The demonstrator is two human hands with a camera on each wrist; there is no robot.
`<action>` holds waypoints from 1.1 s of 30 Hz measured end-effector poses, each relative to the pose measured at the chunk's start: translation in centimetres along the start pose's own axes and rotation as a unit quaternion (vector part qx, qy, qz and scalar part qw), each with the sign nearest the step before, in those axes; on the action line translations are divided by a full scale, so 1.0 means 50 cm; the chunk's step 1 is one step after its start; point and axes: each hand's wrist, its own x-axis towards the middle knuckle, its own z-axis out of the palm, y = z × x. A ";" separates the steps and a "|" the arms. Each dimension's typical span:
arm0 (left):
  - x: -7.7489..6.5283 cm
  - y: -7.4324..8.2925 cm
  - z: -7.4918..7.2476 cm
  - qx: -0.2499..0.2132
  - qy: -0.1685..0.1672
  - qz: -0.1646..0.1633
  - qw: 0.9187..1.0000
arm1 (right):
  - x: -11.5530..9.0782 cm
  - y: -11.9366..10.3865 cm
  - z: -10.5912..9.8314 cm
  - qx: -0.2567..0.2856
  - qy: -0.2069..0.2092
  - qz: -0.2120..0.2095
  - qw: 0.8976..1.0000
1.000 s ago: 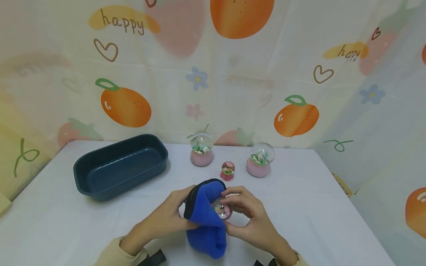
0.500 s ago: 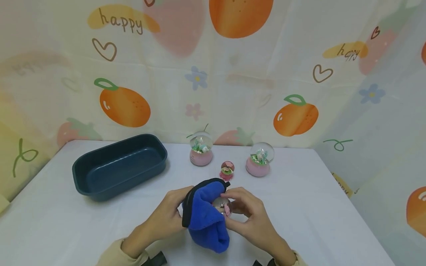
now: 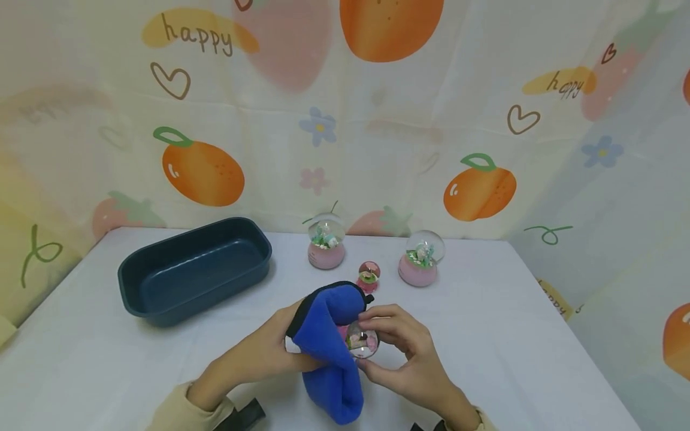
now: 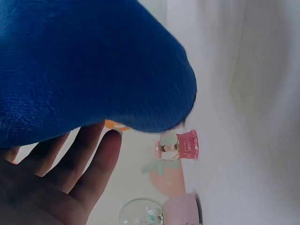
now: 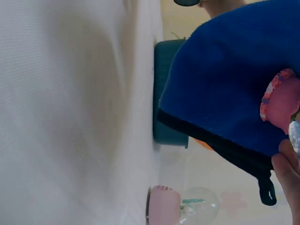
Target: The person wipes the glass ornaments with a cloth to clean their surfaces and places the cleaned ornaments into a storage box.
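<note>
A blue cloth (image 3: pixel 326 338) with a black edge is held in my left hand (image 3: pixel 264 350), its lower part hanging over the table. My right hand (image 3: pixel 406 344) pinches a small snow globe (image 3: pixel 363 341) by its clear dome, thumb below and fingers above. The globe lies tilted on its side, dome toward the right hand. In the right wrist view its pink base (image 5: pixel 280 105) sits against the cloth. The left wrist view has the cloth (image 4: pixel 93 65) in front of the globe, with several left fingers (image 4: pixel 101 164) showing behind it.
Behind the hands stand two larger snow globes (image 3: pixel 326 254) with pink bases and a small pink one (image 3: pixel 369 278). A dark teal rectangular basin (image 3: pixel 194 299) stands at the left on the white-covered table (image 3: pixel 517 335). A fruit-patterned curtain (image 3: pixel 377 149) hangs behind.
The cloth and left hand have shifted slightly; the cloth's top edge is a little higher and further left. More of the small globe's dome shows now. The right hand keeps its hold.
</note>
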 end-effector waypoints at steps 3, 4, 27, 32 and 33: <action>0.004 -0.002 0.004 0.019 0.000 0.035 0.999 | 0.000 -0.001 0.002 -0.003 0.006 0.006 1.000; 0.005 -0.002 0.005 0.028 0.005 0.048 0.998 | 0.000 -0.002 0.002 -0.008 0.008 0.013 1.000; 0.005 0.000 0.007 0.035 0.064 0.100 0.992 | 0.003 -0.007 0.000 -0.030 -0.027 0.038 0.998; 0.003 0.005 0.007 0.019 -0.016 0.010 1.000 | 0.002 -0.004 -0.001 -0.034 -0.034 0.000 0.999; 0.004 0.004 0.007 0.022 -0.021 0.013 0.999 | 0.002 -0.003 -0.001 -0.035 -0.035 -0.003 0.999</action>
